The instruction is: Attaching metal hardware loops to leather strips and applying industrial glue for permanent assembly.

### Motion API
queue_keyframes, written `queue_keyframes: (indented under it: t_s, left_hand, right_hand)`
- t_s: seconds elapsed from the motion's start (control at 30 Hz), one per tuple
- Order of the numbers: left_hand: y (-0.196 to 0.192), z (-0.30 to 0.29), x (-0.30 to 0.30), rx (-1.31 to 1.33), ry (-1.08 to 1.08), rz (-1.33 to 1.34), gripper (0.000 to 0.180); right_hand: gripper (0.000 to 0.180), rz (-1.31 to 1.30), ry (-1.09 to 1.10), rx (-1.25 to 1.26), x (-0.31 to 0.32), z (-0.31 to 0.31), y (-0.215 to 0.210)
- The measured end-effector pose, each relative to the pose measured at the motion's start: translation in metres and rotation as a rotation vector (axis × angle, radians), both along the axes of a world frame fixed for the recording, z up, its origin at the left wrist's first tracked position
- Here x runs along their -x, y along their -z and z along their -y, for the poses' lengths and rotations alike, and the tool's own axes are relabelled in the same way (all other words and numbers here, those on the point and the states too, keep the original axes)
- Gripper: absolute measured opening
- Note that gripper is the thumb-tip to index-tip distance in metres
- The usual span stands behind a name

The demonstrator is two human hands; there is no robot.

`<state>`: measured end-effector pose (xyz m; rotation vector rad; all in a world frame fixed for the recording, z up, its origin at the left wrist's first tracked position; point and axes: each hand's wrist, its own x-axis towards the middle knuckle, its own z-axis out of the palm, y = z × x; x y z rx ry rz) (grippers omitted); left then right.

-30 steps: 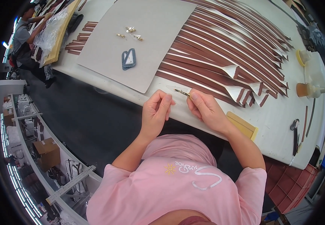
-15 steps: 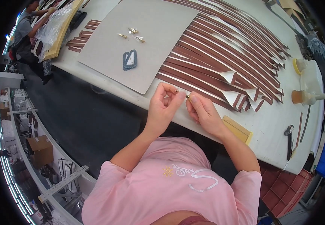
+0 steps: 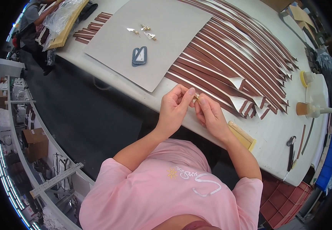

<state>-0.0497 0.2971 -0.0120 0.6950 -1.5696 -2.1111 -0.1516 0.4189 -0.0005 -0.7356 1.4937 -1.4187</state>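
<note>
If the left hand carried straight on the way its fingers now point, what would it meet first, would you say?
Most likely the brown strips fanned across the white table, just beyond the left hand and the small gold piece it pinches, though depth is unclear.

On the table point(image 3: 273, 134), a flat board point(image 3: 146, 42) lies far left with small fittings point(image 3: 143, 30) and a tag point(image 3: 139, 56) on it. Strips point(image 3: 231, 57) fan out to its right. Two bottles point(image 3: 311, 94) stand far right, a tool point(image 3: 290, 151) near them.
</note>
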Motion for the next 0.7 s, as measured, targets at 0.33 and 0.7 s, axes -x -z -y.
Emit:
queue_keyframes:
  t_s: [0.33, 0.7]
  left_hand:
    - [0.001, 0.004, -0.003, 0.033, -0.038, -0.006, 0.045]
    - [-0.001, 0.011, -0.023, 0.159, -0.206, -0.013, 0.03]
  right_hand:
    - [0.039, -0.009, -0.032, -0.004, -0.002, 0.002, 0.0]
    - [0.045, 0.012, -0.034, -0.021, 0.001, 0.002, 0.004]
